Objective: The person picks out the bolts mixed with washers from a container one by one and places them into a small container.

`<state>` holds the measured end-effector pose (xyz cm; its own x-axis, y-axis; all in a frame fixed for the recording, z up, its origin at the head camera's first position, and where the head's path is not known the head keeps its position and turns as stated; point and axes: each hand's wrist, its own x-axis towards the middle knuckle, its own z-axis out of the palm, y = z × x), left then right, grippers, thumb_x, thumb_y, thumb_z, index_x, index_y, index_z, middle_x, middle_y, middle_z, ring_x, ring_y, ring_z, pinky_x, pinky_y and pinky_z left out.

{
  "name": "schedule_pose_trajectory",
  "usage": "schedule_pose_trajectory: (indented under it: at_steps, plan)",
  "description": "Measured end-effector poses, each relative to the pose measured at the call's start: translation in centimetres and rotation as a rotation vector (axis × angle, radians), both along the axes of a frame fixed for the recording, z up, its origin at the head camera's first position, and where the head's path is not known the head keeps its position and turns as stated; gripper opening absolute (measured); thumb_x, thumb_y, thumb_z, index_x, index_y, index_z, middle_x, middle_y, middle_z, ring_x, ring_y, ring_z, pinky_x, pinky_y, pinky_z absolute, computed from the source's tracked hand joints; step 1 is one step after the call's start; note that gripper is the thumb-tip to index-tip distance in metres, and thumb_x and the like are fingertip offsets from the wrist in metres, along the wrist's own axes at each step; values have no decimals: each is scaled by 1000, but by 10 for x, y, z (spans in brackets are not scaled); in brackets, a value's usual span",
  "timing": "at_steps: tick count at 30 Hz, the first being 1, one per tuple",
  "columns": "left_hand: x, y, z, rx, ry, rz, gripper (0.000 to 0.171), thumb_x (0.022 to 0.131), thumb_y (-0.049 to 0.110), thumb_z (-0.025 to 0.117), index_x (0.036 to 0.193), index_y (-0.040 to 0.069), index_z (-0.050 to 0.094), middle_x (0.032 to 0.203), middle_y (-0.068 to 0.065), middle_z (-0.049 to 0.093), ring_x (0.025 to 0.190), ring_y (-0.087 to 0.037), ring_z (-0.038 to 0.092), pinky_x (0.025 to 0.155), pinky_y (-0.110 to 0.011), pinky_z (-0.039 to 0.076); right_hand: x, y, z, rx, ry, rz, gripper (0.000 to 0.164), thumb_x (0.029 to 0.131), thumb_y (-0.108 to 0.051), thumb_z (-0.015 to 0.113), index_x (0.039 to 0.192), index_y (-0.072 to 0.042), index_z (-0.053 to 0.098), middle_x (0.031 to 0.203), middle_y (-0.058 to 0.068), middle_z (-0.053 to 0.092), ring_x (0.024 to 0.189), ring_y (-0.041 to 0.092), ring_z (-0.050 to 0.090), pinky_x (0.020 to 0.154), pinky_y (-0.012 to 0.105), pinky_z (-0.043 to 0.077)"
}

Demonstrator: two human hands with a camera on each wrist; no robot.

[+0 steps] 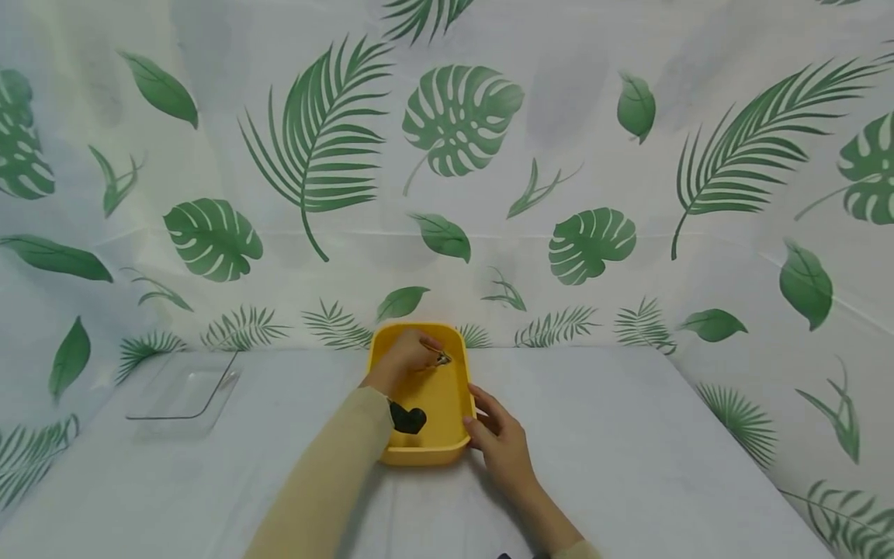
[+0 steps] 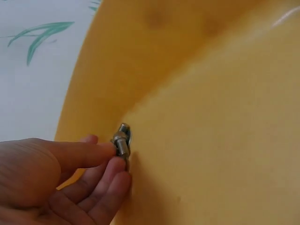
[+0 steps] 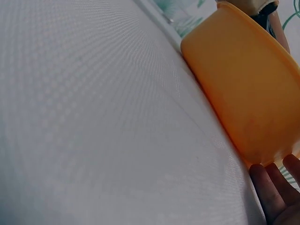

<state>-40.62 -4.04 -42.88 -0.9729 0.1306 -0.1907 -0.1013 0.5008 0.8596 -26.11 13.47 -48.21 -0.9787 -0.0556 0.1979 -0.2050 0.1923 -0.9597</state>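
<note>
A deep yellow plastic tub [image 1: 436,396] stands on the white table, its long side pointing away from me. Reaching inside it, my left hand [image 1: 405,359] pinches a small silvery metal object [image 2: 122,142] between thumb and fingers, close to the tub's inner surface. The object's exact kind is unclear, since the fingertips cover part of it. My right hand [image 1: 499,439] touches the tub's right side, with the thumb at the rim. In the right wrist view its fairly straight fingers [image 3: 267,190] rest against the lower outer wall.
On the table's left side is a clear rectangular container [image 1: 185,396] with a dark line along its edge. A leaf-patterned cloth [image 1: 447,194] rises behind the table and along both sides. A black device [image 1: 408,419] sits at the left wrist, over the tub.
</note>
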Motion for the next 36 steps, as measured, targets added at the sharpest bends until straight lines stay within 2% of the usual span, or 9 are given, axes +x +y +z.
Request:
schedule_pose_trajectory:
  at_steps: [7,12,18,30,36]
  plan:
    - [-5,1,-2,-58,27,-27,18,88,-3,70,104,-1,78,99,-14,75,71,-17,60,62,-20,52,0,0,0,-11,11,-4,47,100,-15,63,146,-16,54,143,18,58,119,36,66,76,26,63]
    - [-5,2,-3,-61,47,-44,15,88,-1,73,102,0,79,97,-13,77,73,-17,63,69,-22,57,-1,1,-1,-4,23,-1,47,100,-15,62,146,-15,54,142,18,59,120,37,66,76,25,63]
    - [-1,5,-1,-39,24,-82,15,89,2,74,103,1,79,95,-11,76,76,-18,63,75,-24,58,-1,0,-1,7,20,-4,47,100,-16,62,146,-16,54,143,17,58,120,36,66,76,25,63]
    - [0,11,-1,19,-25,-71,17,87,3,75,105,1,78,93,-11,76,75,-19,66,83,-30,62,-1,0,0,-7,14,-3,47,100,-15,62,146,-16,54,143,19,58,119,37,66,75,25,63]
    - [2,13,-4,24,22,-87,16,87,1,75,103,-2,78,92,-13,77,74,-17,68,83,-31,62,-2,-1,-1,-1,3,-5,47,100,-15,62,146,-17,54,143,18,58,121,37,65,76,25,63]
